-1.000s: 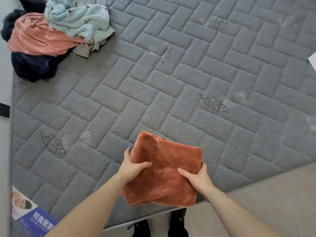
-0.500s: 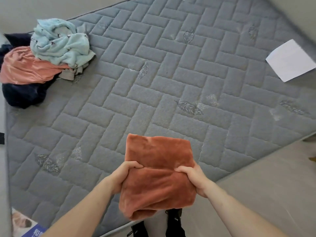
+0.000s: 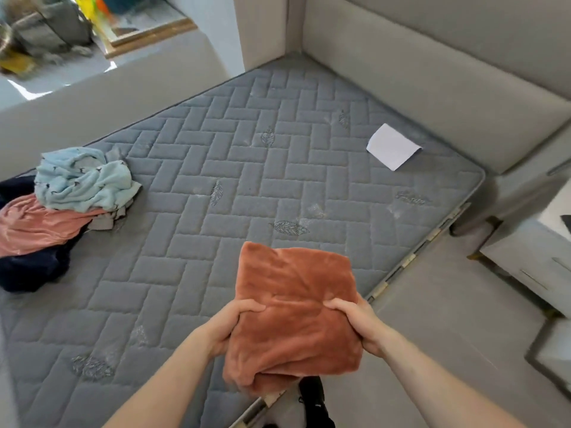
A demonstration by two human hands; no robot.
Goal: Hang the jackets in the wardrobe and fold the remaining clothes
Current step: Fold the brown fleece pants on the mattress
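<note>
The folded rust-orange plush garment (image 3: pixel 293 316) hangs between the hands, over the near edge of the grey quilted mattress (image 3: pixel 247 186); its underside and the fingers beneath it are hidden. Up and far left of the hands, a heap of clothes lies on the mattress: a crumpled pale-blue fleece piece (image 3: pixel 82 179) on a salmon-pink cloth (image 3: pixel 37 225), over a dark navy garment (image 3: pixel 31 273) cut off by the frame. Far ahead to the right lies a white sheet of paper (image 3: pixel 392 146). The left hand (image 3: pixel 230 324) and right hand (image 3: pixel 360 324) each grip a side of the garment, thumbs curled on top
</note>
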